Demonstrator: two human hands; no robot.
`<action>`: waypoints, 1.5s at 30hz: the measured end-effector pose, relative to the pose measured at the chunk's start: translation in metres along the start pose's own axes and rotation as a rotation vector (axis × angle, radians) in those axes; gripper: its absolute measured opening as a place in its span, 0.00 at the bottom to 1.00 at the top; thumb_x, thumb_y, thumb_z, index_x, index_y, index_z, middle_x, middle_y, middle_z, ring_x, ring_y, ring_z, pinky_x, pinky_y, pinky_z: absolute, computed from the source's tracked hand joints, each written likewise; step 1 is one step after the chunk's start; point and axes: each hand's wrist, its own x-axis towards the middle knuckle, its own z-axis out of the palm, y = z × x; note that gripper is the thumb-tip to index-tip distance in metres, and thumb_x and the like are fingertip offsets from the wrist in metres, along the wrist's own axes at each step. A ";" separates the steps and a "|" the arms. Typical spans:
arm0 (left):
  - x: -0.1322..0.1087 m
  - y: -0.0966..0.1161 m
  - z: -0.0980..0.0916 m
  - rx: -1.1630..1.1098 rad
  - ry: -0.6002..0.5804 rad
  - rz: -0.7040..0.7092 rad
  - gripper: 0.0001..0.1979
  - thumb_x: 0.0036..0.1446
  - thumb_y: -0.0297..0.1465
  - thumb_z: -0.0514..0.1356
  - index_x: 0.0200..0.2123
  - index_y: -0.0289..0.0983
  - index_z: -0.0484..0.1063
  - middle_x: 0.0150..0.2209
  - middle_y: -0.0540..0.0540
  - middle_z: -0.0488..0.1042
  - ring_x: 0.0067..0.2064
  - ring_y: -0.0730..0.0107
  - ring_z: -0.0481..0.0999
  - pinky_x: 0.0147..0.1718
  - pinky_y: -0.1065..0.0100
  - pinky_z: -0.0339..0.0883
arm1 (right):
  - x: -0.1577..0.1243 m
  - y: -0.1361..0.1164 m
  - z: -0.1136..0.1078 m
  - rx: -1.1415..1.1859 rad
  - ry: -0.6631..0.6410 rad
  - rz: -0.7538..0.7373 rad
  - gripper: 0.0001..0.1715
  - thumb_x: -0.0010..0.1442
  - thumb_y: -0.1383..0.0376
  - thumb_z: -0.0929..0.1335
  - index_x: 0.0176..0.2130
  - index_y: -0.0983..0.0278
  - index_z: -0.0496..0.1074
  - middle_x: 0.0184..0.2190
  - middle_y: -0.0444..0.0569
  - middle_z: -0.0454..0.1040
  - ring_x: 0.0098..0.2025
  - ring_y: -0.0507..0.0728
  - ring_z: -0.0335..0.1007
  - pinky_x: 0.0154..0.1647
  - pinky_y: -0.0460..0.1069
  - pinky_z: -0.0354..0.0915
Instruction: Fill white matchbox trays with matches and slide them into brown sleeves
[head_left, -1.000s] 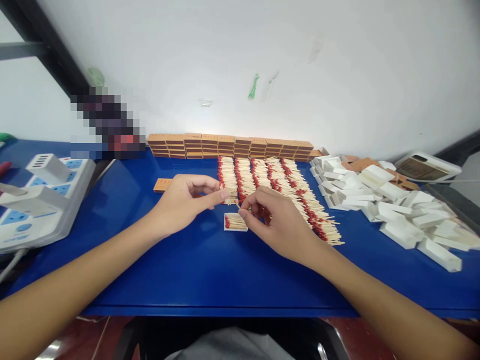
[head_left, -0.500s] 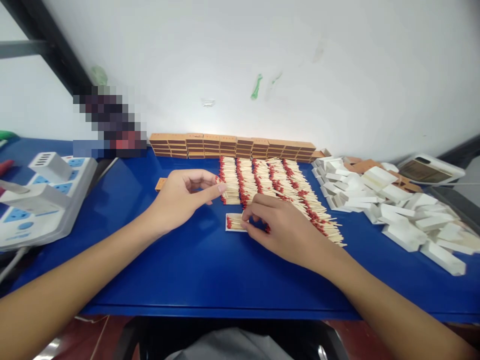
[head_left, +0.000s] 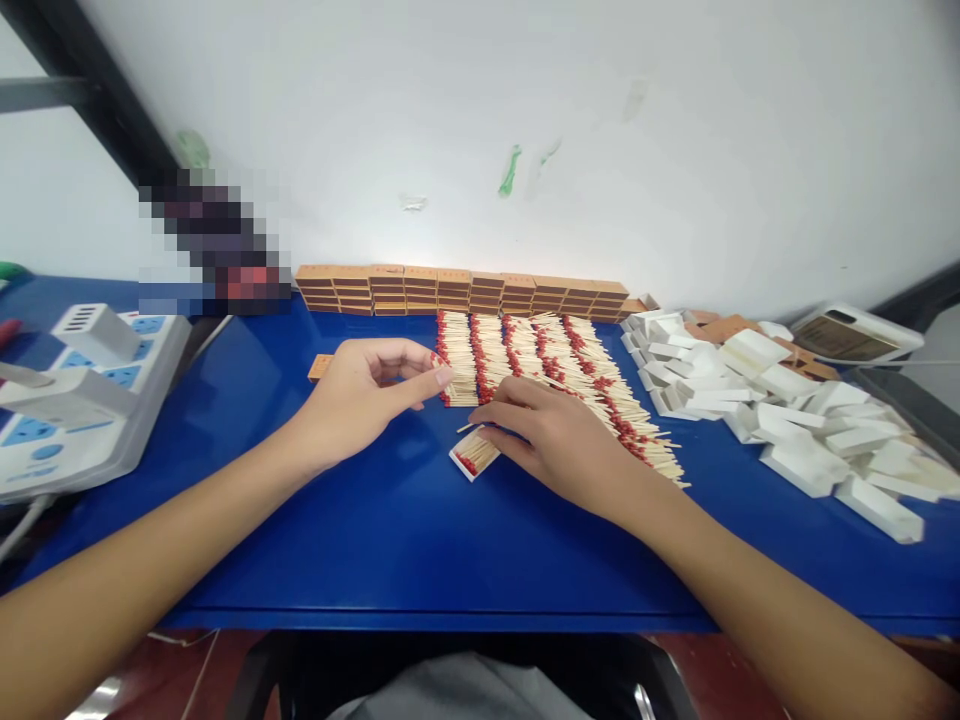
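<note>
My left hand point(head_left: 382, 390) is closed in a pinch beside the rows of matches point(head_left: 456, 350), with red match heads showing at its fingertips. My right hand point(head_left: 536, 425) is curled over the right end of a small white matchbox tray point(head_left: 471, 470), thumb and fingers against it. Matches point(head_left: 476, 452) lie inside the tray, red heads toward the lower left, and the tray sits at a slant. One loose matchstick point(head_left: 466, 428) pokes out by the right fingertips. The right hand hides part of the tray and of the match rows.
Stacked orange matchboxes point(head_left: 450, 290) line the wall. Many white trays point(head_left: 810, 420) are heaped on the right, near a phone point(head_left: 859, 335). One orange box point(head_left: 320, 367) lies behind my left hand. A power strip point(head_left: 97, 440) with plugs stands at the left on the blue table point(head_left: 360, 560).
The matchbox tray has turned from level to slanted under my right hand, and a loose matchstick now shows by its fingertips. My left hand has stayed in place.
</note>
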 end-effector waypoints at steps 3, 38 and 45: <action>0.000 0.000 -0.001 0.003 -0.001 0.008 0.16 0.55 0.43 0.76 0.35 0.36 0.83 0.35 0.48 0.82 0.35 0.72 0.78 0.34 0.73 0.74 | 0.002 0.000 0.001 -0.006 -0.005 -0.031 0.12 0.76 0.66 0.65 0.48 0.62 0.80 0.42 0.52 0.76 0.41 0.58 0.74 0.39 0.51 0.66; 0.002 0.008 -0.005 0.057 0.058 -0.006 0.22 0.51 0.50 0.76 0.33 0.36 0.82 0.33 0.46 0.82 0.31 0.71 0.76 0.33 0.70 0.74 | 0.023 -0.003 0.004 0.117 0.068 -0.013 0.08 0.77 0.67 0.63 0.45 0.63 0.72 0.44 0.55 0.78 0.47 0.63 0.68 0.48 0.56 0.66; 0.002 0.001 -0.009 0.134 0.023 -0.012 0.21 0.56 0.50 0.73 0.37 0.37 0.83 0.36 0.45 0.83 0.33 0.70 0.78 0.36 0.68 0.72 | 0.005 -0.011 -0.016 0.407 0.083 0.047 0.18 0.76 0.70 0.62 0.54 0.58 0.78 0.43 0.50 0.81 0.44 0.58 0.74 0.44 0.53 0.68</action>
